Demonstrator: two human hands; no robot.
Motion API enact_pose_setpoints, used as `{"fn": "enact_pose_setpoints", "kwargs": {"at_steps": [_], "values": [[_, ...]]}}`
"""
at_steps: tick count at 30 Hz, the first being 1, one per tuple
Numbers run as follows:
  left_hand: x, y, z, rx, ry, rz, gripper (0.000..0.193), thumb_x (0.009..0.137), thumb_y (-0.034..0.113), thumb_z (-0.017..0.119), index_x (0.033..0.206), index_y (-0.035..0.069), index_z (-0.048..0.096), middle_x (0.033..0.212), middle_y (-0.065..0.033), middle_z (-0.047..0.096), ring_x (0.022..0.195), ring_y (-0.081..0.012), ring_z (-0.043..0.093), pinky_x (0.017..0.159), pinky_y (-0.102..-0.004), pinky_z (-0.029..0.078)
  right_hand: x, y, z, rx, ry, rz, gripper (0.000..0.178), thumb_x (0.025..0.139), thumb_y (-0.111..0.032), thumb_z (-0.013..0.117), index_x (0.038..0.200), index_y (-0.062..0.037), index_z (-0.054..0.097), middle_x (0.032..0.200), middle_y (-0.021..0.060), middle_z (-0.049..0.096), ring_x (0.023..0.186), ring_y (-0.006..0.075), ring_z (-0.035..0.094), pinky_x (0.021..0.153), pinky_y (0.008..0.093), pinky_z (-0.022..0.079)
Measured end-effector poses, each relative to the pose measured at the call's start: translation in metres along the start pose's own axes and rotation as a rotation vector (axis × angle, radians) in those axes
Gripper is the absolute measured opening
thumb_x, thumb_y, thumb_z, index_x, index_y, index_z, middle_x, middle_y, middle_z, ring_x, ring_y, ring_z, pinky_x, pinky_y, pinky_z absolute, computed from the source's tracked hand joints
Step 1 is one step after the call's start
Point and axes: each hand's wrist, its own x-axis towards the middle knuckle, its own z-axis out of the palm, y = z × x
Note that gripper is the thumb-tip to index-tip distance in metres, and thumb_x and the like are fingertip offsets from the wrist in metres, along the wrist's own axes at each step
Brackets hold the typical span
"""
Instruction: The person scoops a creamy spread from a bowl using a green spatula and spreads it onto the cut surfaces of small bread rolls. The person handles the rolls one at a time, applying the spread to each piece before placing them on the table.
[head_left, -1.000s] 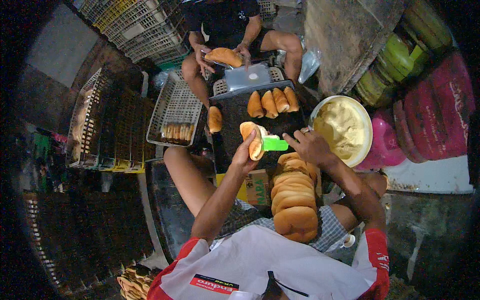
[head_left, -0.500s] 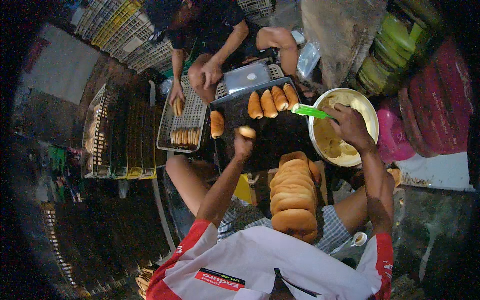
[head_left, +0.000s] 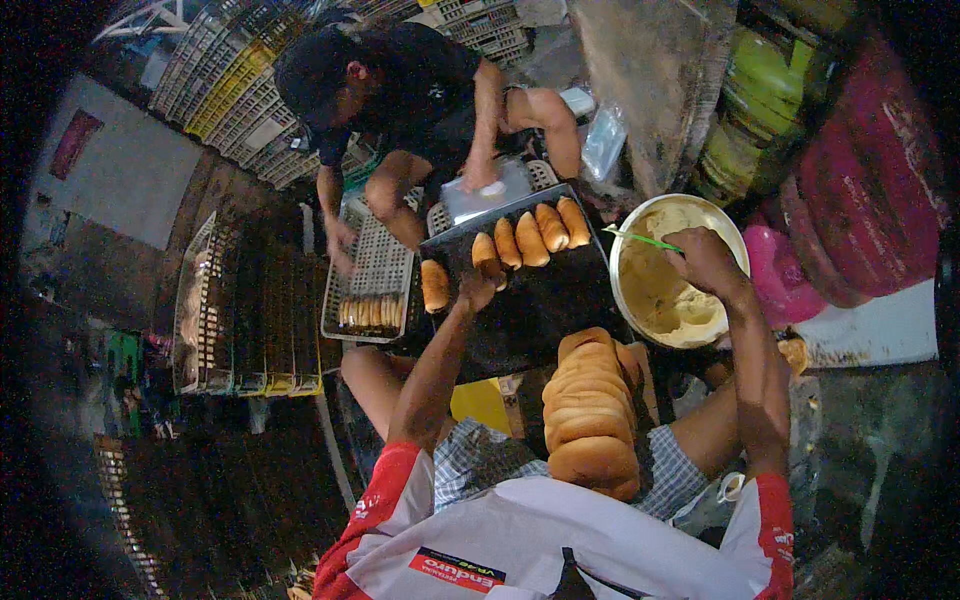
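My left hand (head_left: 479, 290) is closed around the near end of a golden-brown bread roll (head_left: 485, 250), at the left end of a row of similar rolls (head_left: 530, 240) on the dark tray (head_left: 540, 305). A single roll (head_left: 435, 286) lies apart at the tray's left side. My right hand (head_left: 708, 262) grips a spreader with a thin green handle (head_left: 650, 240), its light tip pointing left over the white tub (head_left: 738, 222) of pale cream (head_left: 650, 280). A long stack of buns (head_left: 592, 420) stands between my legs.
Across from me a person in dark clothes sits, one hand (head_left: 340, 245) over a perforated crate (head_left: 365, 335) holding several thin rolls, the other on a clear plastic pack (head_left: 487, 195). Stacked crates (head_left: 250, 310) stand at the left. Pink and green sacks (head_left: 850, 200) crowd the right.
My left hand has lowered its roll onto the tray beside the row. The spreader has turned to a thinner edge-on view. The other person's hand has let go of a roll in the crate.
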Motion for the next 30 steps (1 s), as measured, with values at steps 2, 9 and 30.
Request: {"fn": "enact_pose_setpoints", "kwargs": {"at_steps": [2, 9, 30], "values": [[-0.029, 0.036, 0.029, 0.296, -0.057, 0.187, 0.042, 0.088, 0.031, 0.063, 0.118, 0.002, 0.058, 0.116, -0.0191, 0.059, 0.107, -0.0338, 0.059, 0.091, -0.0422, 0.049, -0.007, 0.027, 0.010, -0.042, -0.093, 0.104, 0.027, 0.084, -0.019, 0.060, 0.105, -0.0031, 0.067, 0.091, 0.0225, 0.068, 0.088, 0.0380, 0.065, 0.079, 0.0471, 0.051], [-0.292, 0.243, -0.010, -0.056, -0.278, 0.628, 0.056, 0.073, 0.036, 0.081, 0.113, 0.002, 0.061, 0.109, -0.0201, 0.058, 0.101, -0.0376, 0.059, 0.083, -0.0470, 0.049, -0.044, 0.072, 0.018, -0.298, -0.450, 0.367, 0.019, 0.072, -0.006, 0.061, 0.086, 0.0024, 0.070, 0.089, 0.0241, 0.068, 0.086, 0.0361, 0.068, 0.074, 0.0464, 0.054], [-0.295, 0.235, -0.046, -0.879, -0.865, 0.264, 0.044, 0.079, 0.024, 0.080, 0.106, 0.007, 0.050, 0.106, -0.0066, 0.058, 0.100, -0.0180, 0.058, 0.082, -0.0323, 0.050, -0.030, 0.076, 0.009, 0.017, -0.758, 0.397, 0.030, 0.066, -0.011, 0.074, 0.096, -0.0033, 0.073, 0.076, 0.0104, 0.071, 0.066, 0.0170, 0.068, 0.059, 0.0339, 0.053]]}}
